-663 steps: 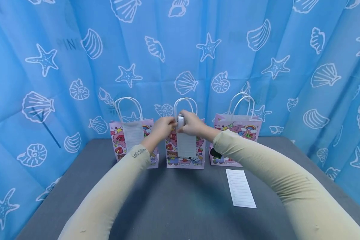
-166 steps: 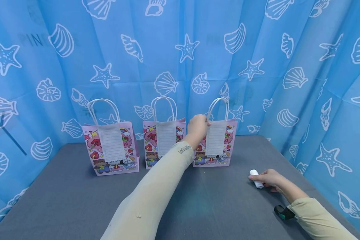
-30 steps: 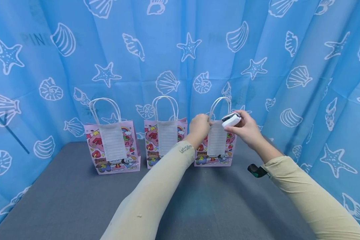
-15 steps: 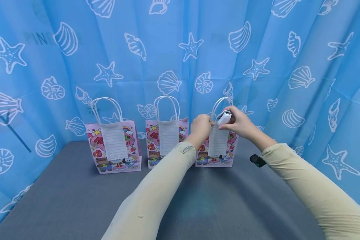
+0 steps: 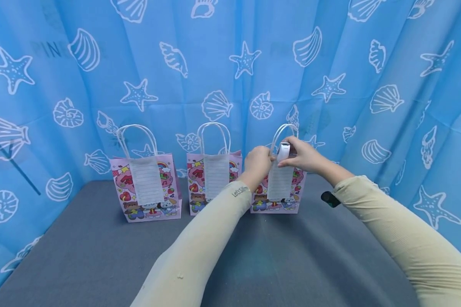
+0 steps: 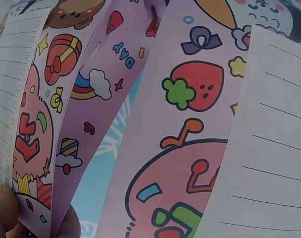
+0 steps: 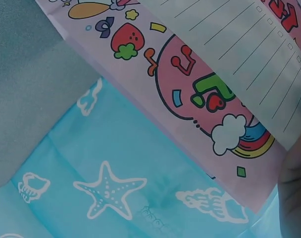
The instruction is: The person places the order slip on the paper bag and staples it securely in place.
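Near the top edge of the right pink paper bag (image 5: 297, 187), both of my hands work close together. My left hand (image 5: 258, 164) pinches the bag's upper left edge; its thumb (image 6: 4, 213) shows in the left wrist view. A small white stapler (image 5: 284, 152) is gripped in my right hand (image 5: 306, 157), placed over the top of a lined paper slip (image 5: 279, 183) on that bag's front. Its jaws are hidden from the head view. Only a finger edge of the right hand (image 7: 295, 186) appears in the right wrist view.
A left bag (image 5: 119, 187) and a middle bag (image 5: 235, 164), each with white handles and a lined slip on its front, stand in a row on the grey table (image 5: 80, 251). Behind hangs a blue curtain (image 5: 215, 55) with seashell prints. A dark strapped device (image 5: 330, 199) sits at the right wrist.
Over the last second my right hand brought the stapler left onto the slip's top and turned it upright. The left hand kept its pinch. Earlier, a slip lay loose on the table.
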Tool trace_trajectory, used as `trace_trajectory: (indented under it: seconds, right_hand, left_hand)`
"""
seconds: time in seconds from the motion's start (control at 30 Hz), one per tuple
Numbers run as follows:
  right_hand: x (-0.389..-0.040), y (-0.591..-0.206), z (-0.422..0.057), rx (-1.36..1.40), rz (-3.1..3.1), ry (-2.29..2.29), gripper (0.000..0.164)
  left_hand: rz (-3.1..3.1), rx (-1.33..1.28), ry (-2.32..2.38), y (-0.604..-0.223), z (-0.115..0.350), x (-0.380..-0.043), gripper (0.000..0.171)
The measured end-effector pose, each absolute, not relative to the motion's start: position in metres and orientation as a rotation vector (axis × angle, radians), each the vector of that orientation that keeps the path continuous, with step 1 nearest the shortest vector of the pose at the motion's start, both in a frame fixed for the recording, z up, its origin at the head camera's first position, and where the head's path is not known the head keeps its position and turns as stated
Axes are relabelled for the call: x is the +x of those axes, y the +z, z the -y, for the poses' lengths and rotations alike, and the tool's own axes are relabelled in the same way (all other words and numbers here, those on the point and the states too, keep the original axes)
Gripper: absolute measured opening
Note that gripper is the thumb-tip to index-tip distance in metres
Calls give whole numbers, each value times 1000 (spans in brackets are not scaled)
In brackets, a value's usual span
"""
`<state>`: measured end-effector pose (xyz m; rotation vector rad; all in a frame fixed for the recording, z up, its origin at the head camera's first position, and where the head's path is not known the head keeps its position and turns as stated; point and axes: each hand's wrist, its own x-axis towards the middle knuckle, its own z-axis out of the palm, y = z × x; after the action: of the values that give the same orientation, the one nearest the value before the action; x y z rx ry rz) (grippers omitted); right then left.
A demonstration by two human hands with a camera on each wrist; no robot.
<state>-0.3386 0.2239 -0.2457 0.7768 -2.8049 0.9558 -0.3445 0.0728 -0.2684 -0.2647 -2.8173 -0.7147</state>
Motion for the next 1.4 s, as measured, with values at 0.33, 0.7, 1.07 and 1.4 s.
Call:
trace_trajectory:
  seconds: [0.33,0.7,1.07,1.4]
  right_hand:
    - [-339,-244,-222,769,2888,933,63]
    - [-343,-246,-217,700,2871,883,60]
    - [-344,-246,-217,704,2852,868,56]
    - [-336,-254,-212,601,2772,847,49]
  left_hand:
    - [2807,-272,-728,-269,-74,-345,18]
    - [2812,-285,-704,-270,-72,-344,19]
    - [2809,-321,-730,-270,-71,-345,20]
    - [2827,-343,-718,-272,-73,-346,21]
